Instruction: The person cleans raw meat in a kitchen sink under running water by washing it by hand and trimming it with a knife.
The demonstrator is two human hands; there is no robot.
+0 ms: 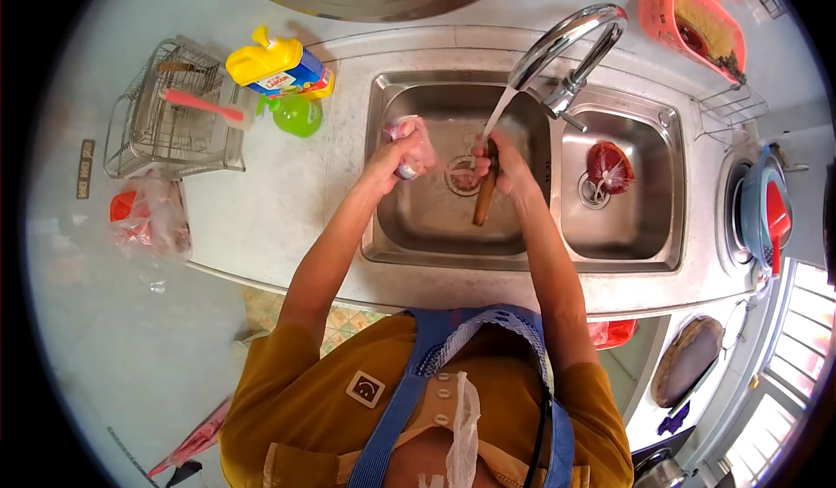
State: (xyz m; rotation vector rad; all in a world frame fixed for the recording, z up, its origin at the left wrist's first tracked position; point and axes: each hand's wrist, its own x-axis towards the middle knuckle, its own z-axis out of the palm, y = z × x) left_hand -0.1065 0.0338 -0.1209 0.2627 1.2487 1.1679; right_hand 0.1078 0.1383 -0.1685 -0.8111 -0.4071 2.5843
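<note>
My left hand [388, 162] is closed around a pale pink piece of raw meat [421, 144] above the left side of the large sink basin [409, 235]. In my right hand [510, 170] is a wooden-handled knife [484, 199], its brown handle pointing down toward me. Fingers hide most of its dark upper part. Water from the chrome faucet [566, 48] runs onto the right hand and knife. Under the hands, the basin's drain [463, 175] shows pinkish bits. A dark red lump of raw meat with white fat [610, 168] lies in the smaller right basin [623, 237].
On the counter's left stand a yellow detergent jug [277, 63], a green pump bottle [296, 115] and a wire rack [178, 109] with a pink-handled brush [200, 103]. A pink basket [694, 28] hangs back right. Blue basins [766, 196] with a red scoop [778, 218] stand right.
</note>
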